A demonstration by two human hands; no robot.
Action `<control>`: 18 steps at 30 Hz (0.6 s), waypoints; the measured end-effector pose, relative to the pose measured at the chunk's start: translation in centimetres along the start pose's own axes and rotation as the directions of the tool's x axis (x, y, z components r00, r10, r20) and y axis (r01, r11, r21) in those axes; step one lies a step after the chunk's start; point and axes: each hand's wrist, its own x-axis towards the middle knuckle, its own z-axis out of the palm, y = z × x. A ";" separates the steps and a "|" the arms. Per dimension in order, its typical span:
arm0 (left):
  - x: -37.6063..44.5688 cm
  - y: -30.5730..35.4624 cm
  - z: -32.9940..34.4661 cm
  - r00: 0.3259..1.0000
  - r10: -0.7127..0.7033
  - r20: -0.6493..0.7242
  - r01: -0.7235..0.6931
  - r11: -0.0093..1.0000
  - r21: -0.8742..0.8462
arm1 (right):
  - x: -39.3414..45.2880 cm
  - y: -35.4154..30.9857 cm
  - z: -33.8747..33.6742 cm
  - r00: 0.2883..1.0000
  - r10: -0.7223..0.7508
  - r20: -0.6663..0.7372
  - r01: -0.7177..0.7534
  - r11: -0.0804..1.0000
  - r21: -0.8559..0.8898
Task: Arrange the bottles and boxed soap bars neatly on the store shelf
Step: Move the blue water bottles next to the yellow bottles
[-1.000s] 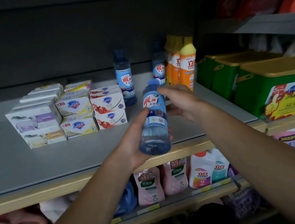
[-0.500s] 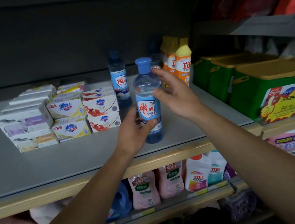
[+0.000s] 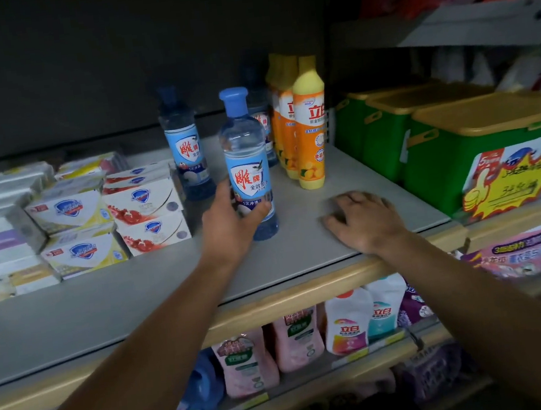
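A clear blue-capped bottle [image 3: 247, 153] stands upright on the grey shelf [image 3: 104, 301]. My left hand [image 3: 230, 222] grips its lower part, thumb across the front. My right hand [image 3: 363, 219] rests palm down on the shelf to the right, holding nothing. Two more blue bottles stand behind, one at the left [image 3: 185, 147] and one partly hidden [image 3: 261, 121]. Orange and yellow bottles [image 3: 309, 126] stand in a row to the right of them. Stacked boxed soap bars [image 3: 108, 213] fill the left side.
Green bins with yellow lids [image 3: 457, 136] sit on the neighbouring shelf at the right, one bearing a yellow price sign [image 3: 509, 184]. Pink and white bottles [image 3: 298, 340] line the shelf below. A wooden front edge [image 3: 306, 291] runs along the shelf.
The bottle went from tilted in the air to upright on the shelf. My right hand let go of it and dropped flat onto the shelf at the right.
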 end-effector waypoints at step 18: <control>12.3 -2.0 8.8 0.990 -0.080 -0.113 0.086 0.995 0.047 | 0.1 0.3 0.4 0.999 -0.042 -0.015 0.042 0.999 0.018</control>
